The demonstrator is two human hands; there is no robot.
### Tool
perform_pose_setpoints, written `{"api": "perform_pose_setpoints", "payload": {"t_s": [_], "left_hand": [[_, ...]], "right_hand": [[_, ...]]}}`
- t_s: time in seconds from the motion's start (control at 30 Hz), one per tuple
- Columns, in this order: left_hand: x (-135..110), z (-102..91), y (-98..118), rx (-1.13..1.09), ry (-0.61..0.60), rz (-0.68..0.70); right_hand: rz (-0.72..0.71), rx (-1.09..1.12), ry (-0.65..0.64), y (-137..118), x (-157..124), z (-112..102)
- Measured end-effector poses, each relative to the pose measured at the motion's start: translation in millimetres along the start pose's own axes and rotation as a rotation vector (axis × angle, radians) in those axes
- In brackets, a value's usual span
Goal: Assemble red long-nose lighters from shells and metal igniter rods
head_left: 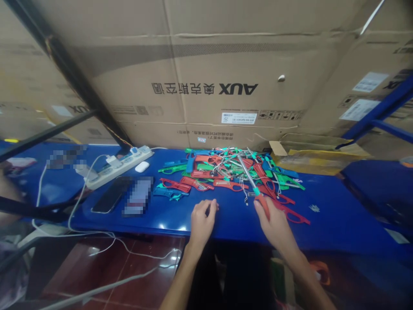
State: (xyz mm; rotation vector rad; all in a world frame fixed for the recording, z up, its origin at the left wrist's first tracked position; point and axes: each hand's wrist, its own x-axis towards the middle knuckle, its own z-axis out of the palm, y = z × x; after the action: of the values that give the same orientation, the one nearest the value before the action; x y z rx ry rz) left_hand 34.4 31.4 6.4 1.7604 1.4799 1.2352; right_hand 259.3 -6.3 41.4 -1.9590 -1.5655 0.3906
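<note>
We had the right hand (276, 224) closed firmly round the red handle of a lighter-like tool (265, 207), thumb along the grip, no visible gap. The left hand (201, 220) sat just above the near table edge, fingers loosely curled, thumb close to the index finger; we couldn't tell whether anything was pinched there.

The tool was right of centre, over the near right side of the pile. Red grip near, teal collar (256, 190) above it, thin silver tube (247, 172) pointing far and left across the heap.

In the pile (222, 184) we saw red, green and blue handle shells, some open with metal and wires showing, plus teal-ended tubes. Loose red pieces ran out to the near right; small silvery bits (314, 208) lay farther right.

Surface was a glossy blue table (176, 217). On its left we had a white power strip (129, 165), a small white case (142, 166), a dark phone (111, 196) and a pixelated device (138, 197). An opened carton (314, 163) sat far right. Large AUX cardboard (206, 60) walled the far side, print upside down. White cables (129, 254) trailed over a reddish floor (112, 280) at near left.
</note>
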Motion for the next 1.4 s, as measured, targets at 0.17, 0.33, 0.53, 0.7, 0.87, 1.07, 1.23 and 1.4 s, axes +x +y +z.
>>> {"api": "perform_pose_setpoints", "payload": {"t_s": [0.17,0.33,0.53,0.7,0.87,1.07,1.23,1.4], "left_hand": [[-0.9,0.4,-3.7,-0.044,-0.001,-0.114],[1.9,0.1,-3.8,-0.075,-0.050,-0.107],[1.8,0.2,-4.0,-0.067,-0.073,-0.103],[2.8,0.3,-3.8,-0.065,-0.091,-0.105],[3.1,0.1,-4.5,-0.071,-0.109,-0.103],[3.2,0.0,-6.8,-0.062,-0.128,-0.084],[3.0,-1.4,-5.8,-0.037,-0.139,-0.086],[3.9,-2.0,-5.1,-0.020,-0.145,-0.075]], "right_hand": [[-0.002,-0.033,-0.114,-3.4,7.8,12.1],[-0.033,-0.071,-0.207,-10.3,18.7,22.6],[-0.100,-0.069,-0.236,-14.4,29.2,29.0],[-0.128,-0.061,-0.204,-18.6,28.5,34.5],[-0.133,0.003,-0.176,-23.7,28.1,39.7],[-0.118,0.019,-0.195,-26.5,29.0,38.5],[-0.124,0.061,-0.194,-27.4,29.3,36.1],[-0.114,0.117,-0.238,-25.9,33.3,36.9]]}}
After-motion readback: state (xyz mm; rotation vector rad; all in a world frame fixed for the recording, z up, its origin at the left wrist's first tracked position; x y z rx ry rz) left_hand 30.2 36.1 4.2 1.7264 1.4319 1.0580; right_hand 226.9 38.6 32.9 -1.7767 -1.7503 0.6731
